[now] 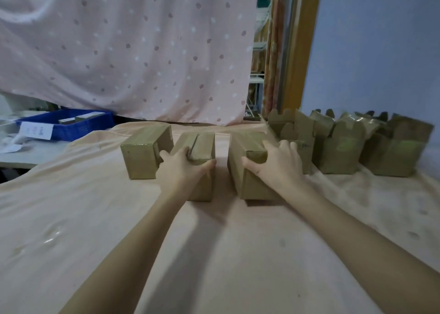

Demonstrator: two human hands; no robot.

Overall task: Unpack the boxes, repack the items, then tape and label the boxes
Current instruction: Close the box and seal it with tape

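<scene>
Far left: blue bin (69,123) with paper label, off side of desk (95,218). Next, sealed box (145,155), untouched. Our left hand (182,168) grips middle box (198,151) over its near top edge, thumb at right. Small gap. Our right hand (278,166) clamps larger box (250,168) same way, fingers curled over top. Hands apart, one box each. Far right: open boxes (357,144), flaps up. We judge cardboard stiff, light, tape slick; hold at corners, not seam.
</scene>
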